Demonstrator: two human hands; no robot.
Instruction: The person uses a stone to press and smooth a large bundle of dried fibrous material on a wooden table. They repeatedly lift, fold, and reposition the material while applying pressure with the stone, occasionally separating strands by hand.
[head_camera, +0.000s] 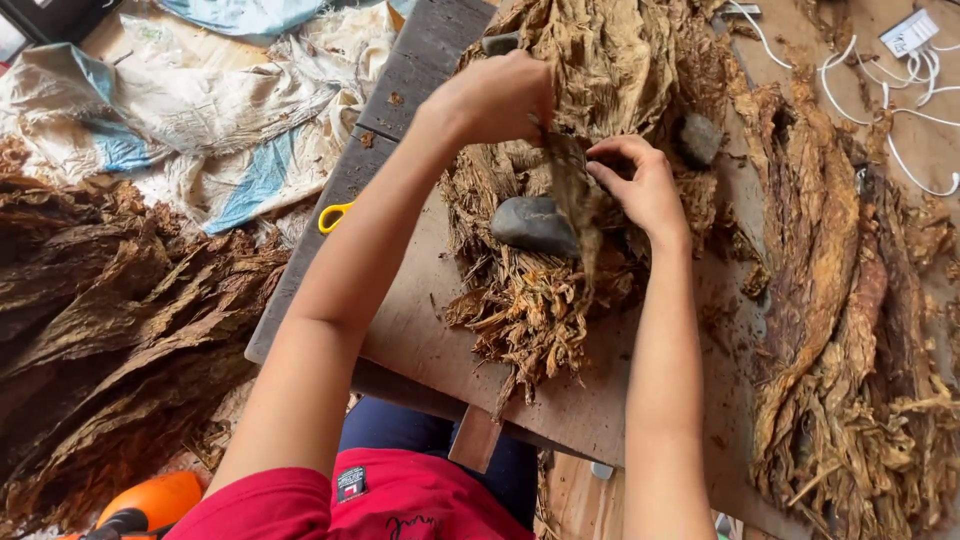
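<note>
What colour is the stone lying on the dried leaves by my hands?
Dark grey; the stone shows best in the head view, resting on the brown dried leaves.

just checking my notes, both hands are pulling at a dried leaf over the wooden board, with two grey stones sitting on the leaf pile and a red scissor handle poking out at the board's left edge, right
Nearly. The scissor handle is yellow, not red, as the head view shows. The rest stands: the left hand and right hand pull at a dried leaf over the wooden board, and two grey stones sit on the leaf pile.
</note>
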